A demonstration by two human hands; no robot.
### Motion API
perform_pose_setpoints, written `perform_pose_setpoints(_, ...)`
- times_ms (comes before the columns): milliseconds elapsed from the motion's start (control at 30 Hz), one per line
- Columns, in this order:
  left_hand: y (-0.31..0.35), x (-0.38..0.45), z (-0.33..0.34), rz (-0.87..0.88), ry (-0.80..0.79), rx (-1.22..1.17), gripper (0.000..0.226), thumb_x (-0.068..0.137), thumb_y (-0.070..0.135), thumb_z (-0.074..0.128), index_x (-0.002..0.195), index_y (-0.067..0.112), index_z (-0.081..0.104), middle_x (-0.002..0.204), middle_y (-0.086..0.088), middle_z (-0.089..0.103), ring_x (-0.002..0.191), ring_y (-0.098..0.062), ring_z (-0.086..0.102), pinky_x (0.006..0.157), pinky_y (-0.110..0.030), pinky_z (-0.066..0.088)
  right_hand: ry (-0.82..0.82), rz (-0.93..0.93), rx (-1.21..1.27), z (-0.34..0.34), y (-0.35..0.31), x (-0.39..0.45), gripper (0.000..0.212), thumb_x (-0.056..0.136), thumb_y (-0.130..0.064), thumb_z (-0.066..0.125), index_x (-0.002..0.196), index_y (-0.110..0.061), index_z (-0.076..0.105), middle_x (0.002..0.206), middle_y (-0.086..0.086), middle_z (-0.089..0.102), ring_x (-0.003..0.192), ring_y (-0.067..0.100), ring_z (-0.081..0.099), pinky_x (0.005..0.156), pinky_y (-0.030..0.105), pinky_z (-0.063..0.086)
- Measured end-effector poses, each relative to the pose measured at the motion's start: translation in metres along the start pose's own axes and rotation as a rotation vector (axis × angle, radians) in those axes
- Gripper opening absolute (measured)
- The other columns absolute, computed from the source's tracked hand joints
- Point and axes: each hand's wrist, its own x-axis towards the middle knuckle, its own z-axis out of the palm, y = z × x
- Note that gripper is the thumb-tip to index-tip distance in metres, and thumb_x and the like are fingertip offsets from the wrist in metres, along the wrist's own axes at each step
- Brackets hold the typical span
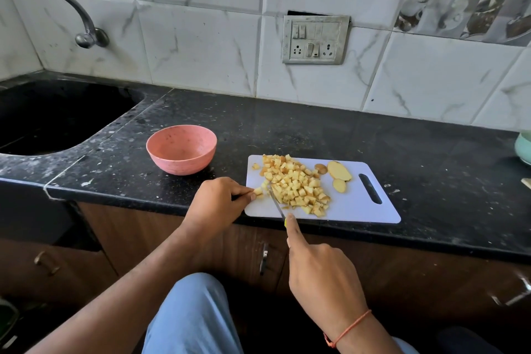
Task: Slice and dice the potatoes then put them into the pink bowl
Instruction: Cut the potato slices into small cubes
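Note:
A heap of diced potato lies on the white cutting board, with three potato slices to its right. My left hand pinches a small potato piece at the board's left edge. My right hand grips a knife, forefinger stretched along its back, blade down between the held piece and the heap. The pink bowl stands to the left of the board, nothing visible inside it.
A black sink is sunk into the dark counter at the left, under a wall tap. A pale green vessel sits at the right edge. A switch panel is on the tiled wall. Cabinet handles show below the counter.

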Motion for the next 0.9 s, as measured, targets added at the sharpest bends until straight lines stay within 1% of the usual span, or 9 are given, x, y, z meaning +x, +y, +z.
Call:
perform_pose_setpoints(67,0.001,-0.002,-0.001,-0.014,-0.004,-0.002,0.019,0.095,0.044,0.078,0.109,0.033,0.085,0.094,0.02,0.073,0.085,-0.002,0.068,0.079,-0.032,0.058,0.051,-0.017,0.015,-0.001,-0.003,0.003,0.067,0.108,-0.025,0.036,0.166,-0.027,0.002,0.068,-0.004,0.057,0.05,0.013,0.045,0.045,0.024,0.024)
perform_pose_setpoints(133,0.001,-0.003,-0.001,-0.018,-0.003,-0.007,0.017,0.094,0.045,0.079,0.106,0.034,0.085,0.093,0.021,0.073,0.085,0.0,0.068,0.078,-0.03,0.057,0.078,-0.049,0.008,0.0,-0.007,0.008,0.068,0.107,-0.027,0.039,0.166,-0.026,0.006,0.067,-0.005,0.057,0.05,0.012,0.044,0.046,0.026,0.024)
perform_pose_setpoints(233,0.001,-0.004,-0.001,-0.009,-0.002,-0.01,0.017,0.093,0.044,0.08,0.105,0.034,0.085,0.094,0.022,0.073,0.085,0.0,0.068,0.077,-0.028,0.057,0.043,-0.08,-0.033,0.005,-0.01,0.016,0.068,0.102,-0.026,0.048,0.164,-0.022,0.023,0.059,-0.006,0.055,0.045,0.013,0.042,0.042,0.028,0.025)
perform_pose_setpoints(300,0.0,-0.004,-0.001,0.0,0.001,-0.007,0.017,0.093,0.043,0.08,0.106,0.033,0.085,0.096,0.021,0.073,0.085,0.0,0.068,0.077,-0.027,0.057,0.037,-0.086,-0.06,0.007,-0.009,0.018,0.069,0.098,-0.023,0.053,0.162,-0.02,0.03,0.053,-0.008,0.047,0.041,0.012,0.036,0.039,0.03,0.024)
perform_pose_setpoints(433,-0.002,-0.002,0.0,0.014,-0.003,-0.018,0.015,0.092,0.042,0.081,0.105,0.034,0.085,0.095,0.021,0.073,0.086,0.001,0.068,0.077,-0.025,0.057,0.044,-0.12,-0.043,0.004,-0.011,0.022,0.068,0.106,-0.026,0.04,0.166,-0.022,0.008,0.068,-0.005,0.048,0.054,0.014,0.041,0.049,0.033,0.03)
perform_pose_setpoints(500,-0.003,-0.003,-0.001,0.029,-0.003,-0.022,0.014,0.092,0.04,0.082,0.104,0.035,0.085,0.093,0.021,0.073,0.085,0.002,0.068,0.076,-0.023,0.056,0.022,-0.113,-0.063,0.002,-0.013,0.026,0.068,0.107,-0.024,0.038,0.166,-0.022,0.003,0.072,-0.004,0.051,0.058,0.015,0.044,0.051,0.033,0.033)
perform_pose_setpoints(600,-0.003,-0.001,-0.001,0.049,-0.01,-0.021,0.013,0.092,0.038,0.082,0.104,0.035,0.085,0.092,0.02,0.072,0.082,0.0,0.068,0.073,-0.026,0.056,0.008,-0.072,-0.071,0.004,-0.014,0.037,0.067,0.106,-0.018,0.038,0.166,-0.021,0.009,0.069,-0.003,0.05,0.054,0.014,0.04,0.045,0.032,0.024)
perform_pose_setpoints(733,-0.002,0.0,0.0,0.046,-0.005,0.014,0.012,0.092,0.037,0.082,0.104,0.036,0.085,0.089,0.019,0.071,0.079,-0.004,0.067,0.07,-0.03,0.056,-0.013,-0.045,-0.046,0.007,-0.016,0.051,0.064,0.105,-0.018,0.039,0.165,-0.022,0.016,0.073,-0.001,0.05,0.058,0.016,0.042,0.045,0.03,0.021)
perform_pose_setpoints(900,0.002,-0.002,0.001,0.021,-0.001,0.047,0.014,0.094,0.04,0.079,0.106,0.037,0.085,0.092,0.021,0.071,0.083,-0.003,0.067,0.075,-0.029,0.057,-0.044,-0.051,0.014,0.01,-0.013,0.037,0.065,0.106,-0.021,0.04,0.165,-0.023,0.013,0.075,-0.002,0.057,0.064,0.018,0.054,0.053,0.033,0.035)
